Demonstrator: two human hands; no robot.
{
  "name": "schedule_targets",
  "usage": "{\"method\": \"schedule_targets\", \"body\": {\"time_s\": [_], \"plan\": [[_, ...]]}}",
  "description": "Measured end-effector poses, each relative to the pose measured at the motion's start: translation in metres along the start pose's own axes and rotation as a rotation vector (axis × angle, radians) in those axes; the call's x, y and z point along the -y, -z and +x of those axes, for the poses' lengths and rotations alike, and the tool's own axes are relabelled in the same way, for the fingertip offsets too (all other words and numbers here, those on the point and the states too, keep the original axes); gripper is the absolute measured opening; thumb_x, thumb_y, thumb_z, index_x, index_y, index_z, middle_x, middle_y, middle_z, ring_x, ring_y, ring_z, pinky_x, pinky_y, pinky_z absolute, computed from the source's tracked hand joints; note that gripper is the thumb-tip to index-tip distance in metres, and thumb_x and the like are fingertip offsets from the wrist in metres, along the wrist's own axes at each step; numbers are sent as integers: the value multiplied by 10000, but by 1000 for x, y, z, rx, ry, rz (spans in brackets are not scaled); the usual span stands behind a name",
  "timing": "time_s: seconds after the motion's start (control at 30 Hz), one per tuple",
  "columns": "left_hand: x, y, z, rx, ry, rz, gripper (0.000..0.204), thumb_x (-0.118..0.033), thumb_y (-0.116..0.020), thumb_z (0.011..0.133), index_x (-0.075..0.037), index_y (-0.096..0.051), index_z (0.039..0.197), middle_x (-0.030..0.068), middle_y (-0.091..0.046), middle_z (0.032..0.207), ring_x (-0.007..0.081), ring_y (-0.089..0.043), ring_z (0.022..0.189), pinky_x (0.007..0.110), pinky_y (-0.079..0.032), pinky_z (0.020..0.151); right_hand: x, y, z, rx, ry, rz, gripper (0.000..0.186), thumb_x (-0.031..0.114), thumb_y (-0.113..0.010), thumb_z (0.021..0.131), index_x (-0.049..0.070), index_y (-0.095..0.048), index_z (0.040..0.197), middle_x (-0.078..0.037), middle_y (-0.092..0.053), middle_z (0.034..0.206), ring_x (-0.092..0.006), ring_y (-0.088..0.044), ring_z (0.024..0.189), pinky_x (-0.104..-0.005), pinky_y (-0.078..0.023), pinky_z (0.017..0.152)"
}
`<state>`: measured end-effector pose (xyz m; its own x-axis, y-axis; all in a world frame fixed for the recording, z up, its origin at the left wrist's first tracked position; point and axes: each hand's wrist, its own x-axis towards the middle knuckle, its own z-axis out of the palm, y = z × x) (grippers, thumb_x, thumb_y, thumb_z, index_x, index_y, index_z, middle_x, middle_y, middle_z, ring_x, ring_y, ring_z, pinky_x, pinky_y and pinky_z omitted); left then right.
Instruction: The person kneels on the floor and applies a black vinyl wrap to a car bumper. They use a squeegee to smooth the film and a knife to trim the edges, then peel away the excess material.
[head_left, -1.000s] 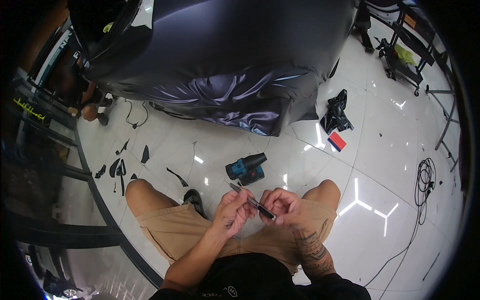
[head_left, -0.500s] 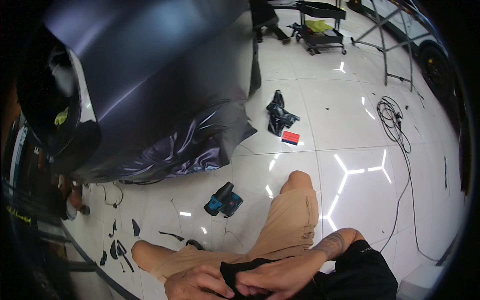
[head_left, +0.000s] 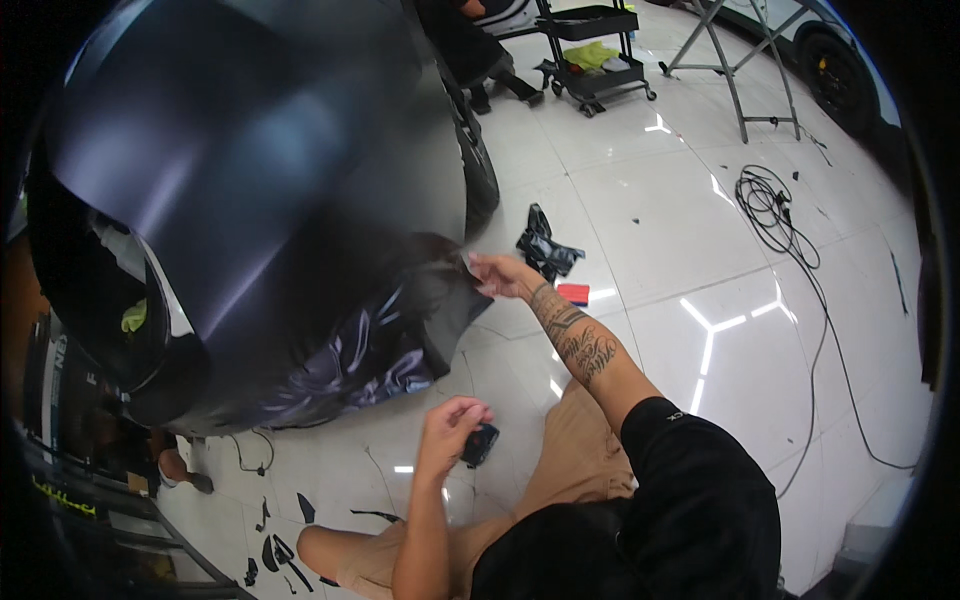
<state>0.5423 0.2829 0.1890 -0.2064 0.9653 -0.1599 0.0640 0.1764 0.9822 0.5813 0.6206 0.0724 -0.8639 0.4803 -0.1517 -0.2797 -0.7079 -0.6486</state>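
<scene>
A car's front end is covered in dark satin purple-grey wrap film (head_left: 355, 345), loose and wrinkled along the lower edge. My right hand (head_left: 503, 275) reaches forward to the film's right corner, its thumb and fingers pinching the edge. Nearer to me, my left hand (head_left: 453, 425) hovers in front of the bumper with its fingers curled together; whatever they may hold is hidden. Behind that hand a black and blue cordless tool (head_left: 482, 446) rests on the floor, mostly covered from view.
Crumpled black film (head_left: 547, 245) and a red squeegee (head_left: 573, 294) lie right of the car. A coiled cable (head_left: 770, 205) runs along the right. Dark offcuts (head_left: 283, 555) lie at lower left. Farther back are a black trolley (head_left: 595, 78), a folding stand (head_left: 740, 70) and another person (head_left: 480, 60).
My hands have come up from my lap and separated. The right has stretched out to the film's corner, and the left has risen in front of the tool. The view has shifted.
</scene>
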Motion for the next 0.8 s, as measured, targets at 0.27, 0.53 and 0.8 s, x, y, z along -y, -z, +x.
{"method": "schedule_targets", "body": {"time_s": [0.27, 0.53, 0.8], "plan": [[12, -19, 114, -401, -170, 142, 247, -211, -603, 922, 32, -637, 899, 53, -655, 781, 89, -595, 695, 226, -461, 632, 16, -5, -8, 113, 3, -23, 185, 197, -695, 846, 77, -563, 794, -21, -527, 641, -149, -506, 531, -349, -466, 579], [-21, -49, 210, -712, 8, -97, 415, -361, -535, 954, 44, -603, 891, 80, -620, 699, 137, -606, 573, 233, -471, 486, 37, -3, -14, 76, -163, 94, 237, 186, -673, 843, 118, -499, 697, 20, -436, 587, -105, -436, 492, -324, -458, 555], [-3, -59, 240, -1037, -307, 252, 461, -296, -465, 969, 58, -578, 695, 120, -558, 524, 209, -602, 432, 323, -449, 442, 58, -23, -34, -293, 284, -878, 173, 170, -660, 841, -3, -652, 844, -60, -610, 694, -141, -577, 602, -287, -477, 595]]}}
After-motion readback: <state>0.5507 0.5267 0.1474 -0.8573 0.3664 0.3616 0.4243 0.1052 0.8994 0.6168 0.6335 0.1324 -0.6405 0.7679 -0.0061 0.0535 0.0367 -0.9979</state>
